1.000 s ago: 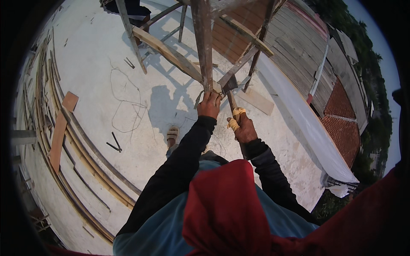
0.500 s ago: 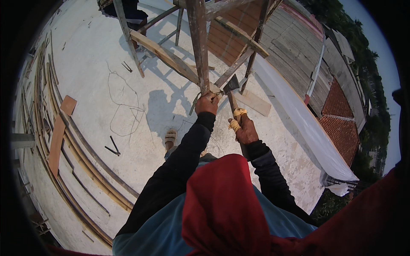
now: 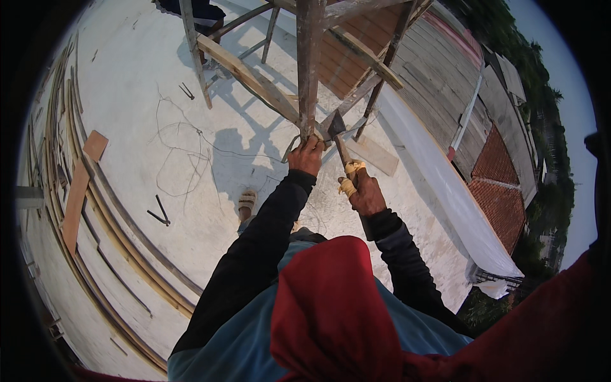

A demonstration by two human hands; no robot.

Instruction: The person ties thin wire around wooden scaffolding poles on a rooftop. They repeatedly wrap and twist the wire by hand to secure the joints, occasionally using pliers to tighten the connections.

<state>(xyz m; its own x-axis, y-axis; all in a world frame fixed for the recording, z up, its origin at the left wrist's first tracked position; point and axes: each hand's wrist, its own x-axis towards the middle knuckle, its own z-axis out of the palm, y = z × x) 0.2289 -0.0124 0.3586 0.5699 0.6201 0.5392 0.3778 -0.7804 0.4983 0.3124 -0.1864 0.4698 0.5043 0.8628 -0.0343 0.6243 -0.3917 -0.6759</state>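
My right hand (image 3: pixel 367 194), with yellow wrapping on its fingers, grips the wooden handle of a hatchet (image 3: pixel 342 150). The hatchet's dark, flared head is up beside the joint of a wooden frame. My left hand (image 3: pixel 307 156) is closed at the lower part of an upright wooden post (image 3: pixel 309 70); what its fingers pinch there is hidden. From this joint a light timber rail (image 3: pixel 245 73) runs off to the far left, and a darker brace (image 3: pixel 356 95) slants away to the right.
Long poles (image 3: pixel 121 216) and an orange-brown board (image 3: pixel 81 197) lie on the left. Pincers (image 3: pixel 159 211) and loose wire (image 3: pixel 184 153) are on the pale floor. White sheeting (image 3: pixel 439 184) lines the right edge, with roofs beyond. Another person (image 3: pixel 197 16) is at the far left.
The hatchet head has tilted left and nearer to the joint. My left hand's fingers have shifted at the post's lower part. The view has moved slightly.
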